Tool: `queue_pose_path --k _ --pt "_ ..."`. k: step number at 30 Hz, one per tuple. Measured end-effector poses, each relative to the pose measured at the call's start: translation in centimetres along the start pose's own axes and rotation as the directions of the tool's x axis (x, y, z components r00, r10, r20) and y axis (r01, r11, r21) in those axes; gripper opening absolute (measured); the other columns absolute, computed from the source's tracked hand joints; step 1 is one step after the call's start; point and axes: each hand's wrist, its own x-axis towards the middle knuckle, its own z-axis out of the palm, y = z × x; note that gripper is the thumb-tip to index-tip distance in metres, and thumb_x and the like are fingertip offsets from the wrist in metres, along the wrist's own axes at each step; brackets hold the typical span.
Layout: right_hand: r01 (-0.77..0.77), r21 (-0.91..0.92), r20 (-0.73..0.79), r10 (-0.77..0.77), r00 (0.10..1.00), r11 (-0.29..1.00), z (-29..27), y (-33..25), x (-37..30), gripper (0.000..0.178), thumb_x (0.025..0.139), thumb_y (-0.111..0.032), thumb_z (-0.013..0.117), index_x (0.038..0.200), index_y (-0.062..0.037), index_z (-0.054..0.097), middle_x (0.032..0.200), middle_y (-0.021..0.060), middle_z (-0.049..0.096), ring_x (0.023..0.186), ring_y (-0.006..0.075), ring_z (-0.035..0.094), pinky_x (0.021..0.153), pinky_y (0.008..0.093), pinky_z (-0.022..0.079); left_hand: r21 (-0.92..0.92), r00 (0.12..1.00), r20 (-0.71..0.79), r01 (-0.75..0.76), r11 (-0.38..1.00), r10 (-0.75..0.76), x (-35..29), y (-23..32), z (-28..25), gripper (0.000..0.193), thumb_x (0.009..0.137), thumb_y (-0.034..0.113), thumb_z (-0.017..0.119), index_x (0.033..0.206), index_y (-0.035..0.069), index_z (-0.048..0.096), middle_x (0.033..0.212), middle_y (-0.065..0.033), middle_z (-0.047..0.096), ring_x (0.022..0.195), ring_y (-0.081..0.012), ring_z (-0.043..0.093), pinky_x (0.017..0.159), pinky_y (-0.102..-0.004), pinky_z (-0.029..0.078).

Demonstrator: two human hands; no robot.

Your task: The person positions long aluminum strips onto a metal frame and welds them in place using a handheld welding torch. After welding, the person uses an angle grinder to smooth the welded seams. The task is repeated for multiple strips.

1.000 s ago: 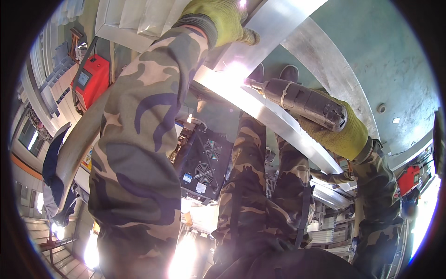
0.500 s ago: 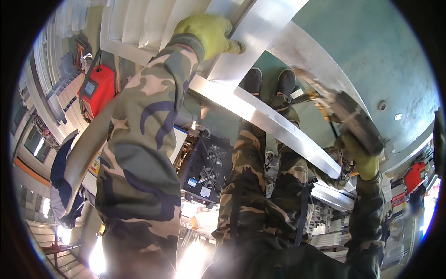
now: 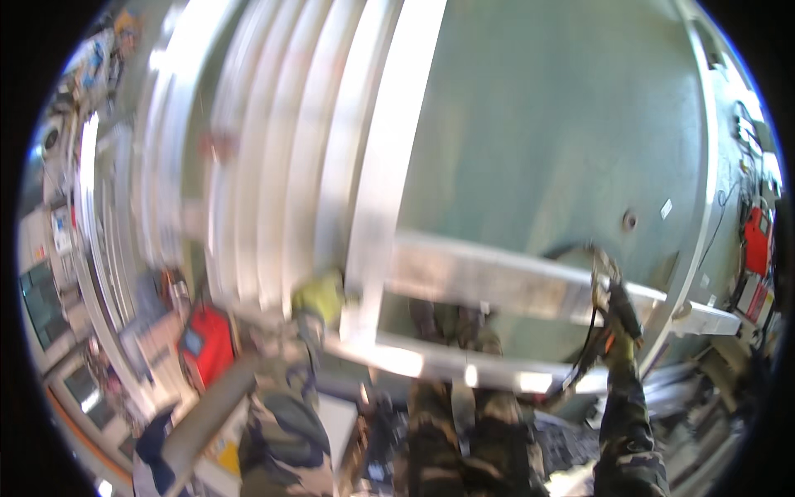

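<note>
My left hand (image 3: pixel 320 300), in a yellow-green glove, grips the long silver metal bar (image 3: pixel 389 149) at the edge of a slatted metal frame (image 3: pixel 277 166). Its thumb rests on the bar near the corner; motion smears the fingers. To the right, my gloved right hand (image 3: pixel 619 352) is closed round a dark long-handled, clamp-like tool (image 3: pixel 623 311) with a curved metal end. Its exact kind is blurred. This tool is over or beside a wide silver crosspiece (image 3: pixel 497 277). A narrower silver bar (image 3: pixel 439 364) runs across in front of my legs.
A red machine (image 3: pixel 207 346) stands at the left, near a thick grey-brown tube (image 3: pixel 207 410). Another red machine (image 3: pixel 755 240) is at the far right. The green floor (image 3: pixel 538 124) carries a small round object (image 3: pixel 629 220). My shoes are behind the bars.
My view has tilted up, showing more of the slatted frame and floor. My left hand stays at the frame's corner. The tool in my right hand now points more upright.
</note>
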Motion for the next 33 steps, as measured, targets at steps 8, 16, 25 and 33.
queue_pose_path --k 8,16,25,33 --pt "-0.242 0.460 -0.034 0.289 0.957 0.854 0.5 -0.6 -0.9 0.046 0.096 -0.039 0.073 0.130 -0.0088 0.066 0.111 0.0121 0.073 0.073 0.0234 0.072 0.072 0.0425 0.063 0.096 0.999 0.011 0.043 0.994 -0.044 0.3 2.4 -1.1 0.062 0.080 0.066 0.075 0.107 0.011 0.076 0.103 -0.0142 0.077 0.101 -0.0363 0.072 0.088 -0.0457 0.055" --pt "0.021 -0.160 -0.397 -0.084 0.914 0.987 -0.6 5.6 -2.0 0.042 0.098 -0.029 0.075 0.127 -0.0006 0.066 0.102 0.0044 0.070 0.086 0.0136 0.064 0.075 0.0303 0.052 0.202 0.985 0.059 0.150 0.968 -0.165 0.0 4.0 -0.1 0.062 0.085 0.060 0.073 0.120 0.009 0.073 0.121 -0.0164 0.074 0.116 -0.0360 0.069 0.099 -0.0452 0.052" --pt "-0.169 -0.622 -0.501 -0.222 0.837 0.764 6.3 -0.7 -8.8 0.065 0.103 -0.033 0.062 0.153 0.0055 0.044 0.151 0.0227 0.055 0.139 0.0321 0.054 0.115 0.0359 0.040 0.007 0.989 0.035 0.145 0.989 -0.145 -0.6 3.9 -1.2 0.057 0.086 0.053 0.073 0.123 0.009 0.068 0.121 -0.0200 0.072 0.114 -0.0389 0.068 0.097 -0.0493 0.052" --pt "0.126 -0.650 -0.259 -0.374 0.890 0.750 19.0 -0.3 -12.4 0.058 0.102 -0.019 0.065 0.154 -0.0025 0.047 0.141 0.0189 0.063 0.123 0.0275 0.063 0.104 0.0367 0.048 -0.271 0.996 0.002 0.083 0.959 -0.086 -2.8 0.5 -0.3 0.049 0.093 0.055 0.065 0.117 0.013 0.073 0.119 -0.0147 0.073 0.112 -0.0382 0.068 0.096 -0.0501 0.052"
